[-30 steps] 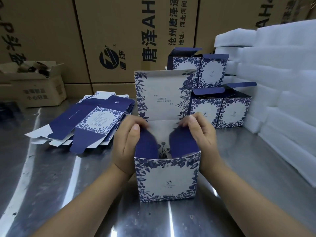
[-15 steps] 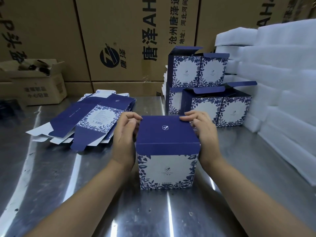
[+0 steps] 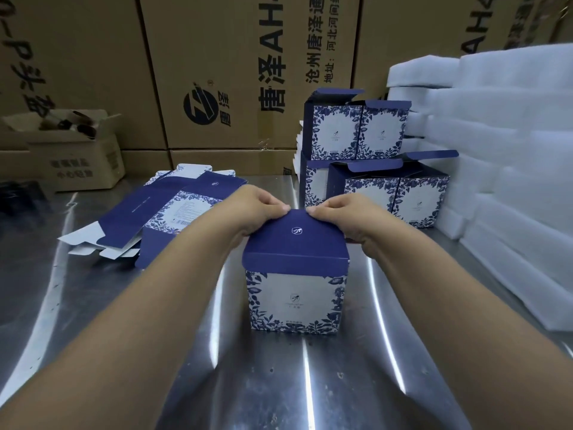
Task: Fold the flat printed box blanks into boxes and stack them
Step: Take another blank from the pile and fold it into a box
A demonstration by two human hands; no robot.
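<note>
A folded blue-and-white floral box (image 3: 296,301) stands upright on the steel table (image 3: 93,305), its dark blue lid (image 3: 296,243) closed on top. My left hand (image 3: 251,209) and my right hand (image 3: 344,217) sit at the lid's far edge, fingers curled over it and fingertips nearly meeting at the middle. A pile of flat printed blanks (image 3: 161,212) lies to the left. Several folded boxes (image 3: 372,169) with lids ajar are stacked in two layers behind.
White foam sheets (image 3: 502,169) are piled along the right side. Large brown cartons (image 3: 223,72) wall off the back. A small open cardboard box (image 3: 71,150) sits at the back left.
The box's tall lid flap was folded down over the inner flaps and closed. Both hands then slid from the lid's far corners toward the middle of its far edge.
</note>
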